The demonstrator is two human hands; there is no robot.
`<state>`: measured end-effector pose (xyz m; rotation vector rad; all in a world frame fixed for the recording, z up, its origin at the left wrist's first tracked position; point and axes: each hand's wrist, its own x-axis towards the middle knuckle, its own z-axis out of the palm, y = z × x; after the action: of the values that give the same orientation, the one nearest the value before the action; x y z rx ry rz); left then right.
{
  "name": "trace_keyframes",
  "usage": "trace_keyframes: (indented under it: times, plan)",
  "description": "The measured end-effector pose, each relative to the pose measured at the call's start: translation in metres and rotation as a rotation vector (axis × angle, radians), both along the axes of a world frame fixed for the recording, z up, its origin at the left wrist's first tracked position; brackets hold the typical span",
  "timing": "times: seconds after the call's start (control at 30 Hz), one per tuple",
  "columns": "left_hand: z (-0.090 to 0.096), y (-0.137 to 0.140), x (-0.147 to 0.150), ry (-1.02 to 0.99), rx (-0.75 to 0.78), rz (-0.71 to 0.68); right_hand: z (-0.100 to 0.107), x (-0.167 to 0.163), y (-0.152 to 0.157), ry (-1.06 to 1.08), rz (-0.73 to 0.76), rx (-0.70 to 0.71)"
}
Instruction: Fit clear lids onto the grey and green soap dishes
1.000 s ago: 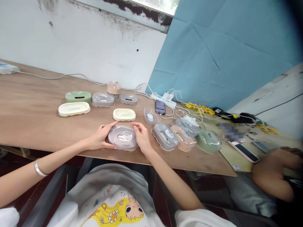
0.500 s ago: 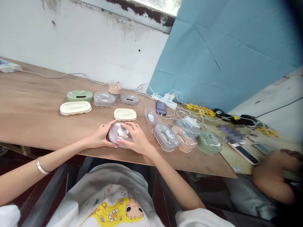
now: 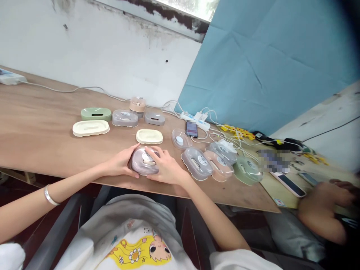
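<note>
A mauve soap box with a clear lid lies near the front edge of the wooden table, tilted up a little on its side. My left hand cups its left end. My right hand grips its right side, with fingers over the lid. To the right of it stand a grey lidded box, a peach one and a green one in a row.
Further back lie cream trays, a green tray, grey boxes, a loose clear lid, a phone and a power strip with cables. Another person's arm rests at the right.
My right hand has slid from the box's right end onto its lid and side. The box has turned and tipped up between my hands.
</note>
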<state>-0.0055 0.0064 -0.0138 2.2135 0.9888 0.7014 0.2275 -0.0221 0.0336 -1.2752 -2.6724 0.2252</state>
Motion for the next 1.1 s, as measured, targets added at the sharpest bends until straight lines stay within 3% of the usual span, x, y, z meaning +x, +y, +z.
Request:
trace_keyframes:
  times: [0.1,0.3,0.4,0.53,0.8,1.1]
  plan:
    - [-0.001,0.013,-0.006,0.105,0.053,-0.046,0.001,0.016,-0.006,-0.042,-0.085,0.030]
    - [0.001,0.070,-0.004,0.130,0.161,0.046,-0.013,0.031,-0.005,-0.126,-0.408,0.314]
    - [0.000,0.088,0.002,0.090,0.140,0.107,-0.023,0.025,0.009,-0.127,-0.443,0.457]
    - [-0.001,0.081,-0.004,0.023,0.064,0.194,-0.034,0.016,0.044,-0.140,-0.417,0.561]
    - [0.009,0.036,-0.051,-0.267,-0.089,0.341,-0.036,-0.005,0.130,-0.168,-0.342,0.470]
    - [0.011,0.041,-0.048,-0.502,-0.166,0.480,-0.028,-0.049,0.203,-0.129,-0.245,0.355]
